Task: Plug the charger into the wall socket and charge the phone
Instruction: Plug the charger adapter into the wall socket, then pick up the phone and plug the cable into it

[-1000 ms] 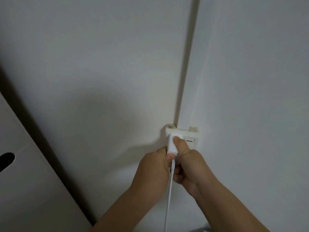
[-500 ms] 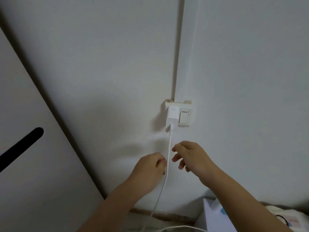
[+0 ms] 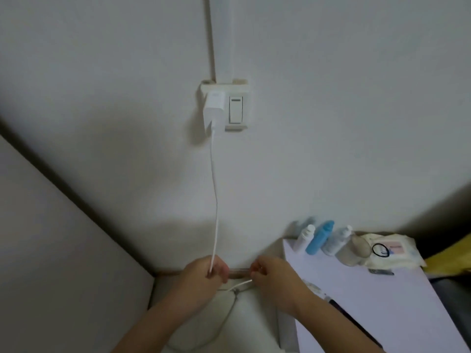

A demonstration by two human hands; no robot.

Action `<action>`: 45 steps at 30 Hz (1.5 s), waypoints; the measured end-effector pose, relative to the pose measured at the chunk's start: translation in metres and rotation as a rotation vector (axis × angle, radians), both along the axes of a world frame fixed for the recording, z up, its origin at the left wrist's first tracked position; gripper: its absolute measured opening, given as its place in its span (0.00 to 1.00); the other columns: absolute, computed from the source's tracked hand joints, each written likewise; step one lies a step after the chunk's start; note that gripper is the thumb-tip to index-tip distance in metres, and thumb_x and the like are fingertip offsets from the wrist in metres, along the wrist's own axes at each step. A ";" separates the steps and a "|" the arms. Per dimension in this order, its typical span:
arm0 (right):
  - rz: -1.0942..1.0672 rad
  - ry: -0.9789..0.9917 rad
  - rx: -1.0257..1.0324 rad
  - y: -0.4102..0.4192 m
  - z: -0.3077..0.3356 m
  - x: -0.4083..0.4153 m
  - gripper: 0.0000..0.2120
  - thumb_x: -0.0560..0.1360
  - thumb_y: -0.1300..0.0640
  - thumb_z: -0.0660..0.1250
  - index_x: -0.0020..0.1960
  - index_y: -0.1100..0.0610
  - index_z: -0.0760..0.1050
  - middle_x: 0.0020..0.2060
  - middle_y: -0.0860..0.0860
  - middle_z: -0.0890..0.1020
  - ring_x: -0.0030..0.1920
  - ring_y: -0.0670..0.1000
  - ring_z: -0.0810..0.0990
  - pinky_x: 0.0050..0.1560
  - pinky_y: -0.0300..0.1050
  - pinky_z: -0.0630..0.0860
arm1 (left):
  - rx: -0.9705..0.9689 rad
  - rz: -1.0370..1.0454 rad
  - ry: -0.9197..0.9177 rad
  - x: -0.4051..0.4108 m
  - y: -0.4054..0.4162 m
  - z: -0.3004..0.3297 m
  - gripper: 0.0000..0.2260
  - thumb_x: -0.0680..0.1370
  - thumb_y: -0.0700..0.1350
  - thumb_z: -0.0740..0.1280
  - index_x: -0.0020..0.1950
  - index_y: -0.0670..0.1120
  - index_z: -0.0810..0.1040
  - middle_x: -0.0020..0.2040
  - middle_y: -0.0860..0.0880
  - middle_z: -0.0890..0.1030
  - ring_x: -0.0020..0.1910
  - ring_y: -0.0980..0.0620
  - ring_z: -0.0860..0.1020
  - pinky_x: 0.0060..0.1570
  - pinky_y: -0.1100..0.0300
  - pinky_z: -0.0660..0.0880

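Observation:
A white charger [image 3: 213, 110] sits plugged into the wall socket [image 3: 225, 86], beside a white rocker switch [image 3: 235, 109]. Its white cable [image 3: 215, 200] hangs straight down the wall into my left hand [image 3: 204, 278], which is closed around it near the skirting. The cable comes out below that hand and runs right to my right hand [image 3: 271, 277], which pinches it. A dark phone [image 3: 341, 310] lies on the white table at the right, partly hidden by my right forearm.
The white table [image 3: 397, 301] at the right carries several small bottles [image 3: 318, 238], a wipes pack [image 3: 392, 250] with a black hair tie, and a small dark item. A grey cabinet side [image 3: 51, 250] fills the left. Another thin cord loops on the floor below.
Both hands let go of the plugged-in charger and slid down the cable to near the floor. The camera tilted down, bringing the table and bottles into view.

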State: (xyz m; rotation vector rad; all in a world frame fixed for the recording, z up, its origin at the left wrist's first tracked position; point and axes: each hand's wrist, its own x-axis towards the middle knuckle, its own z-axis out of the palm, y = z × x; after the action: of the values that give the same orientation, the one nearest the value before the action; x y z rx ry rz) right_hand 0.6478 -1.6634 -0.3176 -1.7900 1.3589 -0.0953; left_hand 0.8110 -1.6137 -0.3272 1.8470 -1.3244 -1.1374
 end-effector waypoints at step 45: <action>-0.062 0.319 -0.339 -0.073 -0.306 -0.172 0.09 0.80 0.59 0.52 0.54 0.59 0.70 0.45 0.54 0.80 0.42 0.55 0.80 0.37 0.41 0.64 | 0.464 0.783 0.128 -0.166 -0.059 -0.293 0.23 0.76 0.46 0.63 0.68 0.38 0.63 0.63 0.37 0.72 0.60 0.39 0.72 0.57 0.49 0.70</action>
State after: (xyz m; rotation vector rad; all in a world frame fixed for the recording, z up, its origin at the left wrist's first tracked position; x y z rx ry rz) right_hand 0.4763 -1.7363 -0.6232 -2.1111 1.7050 -0.0792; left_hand 0.6455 -1.6732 -0.6198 2.2551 -0.1856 -1.1295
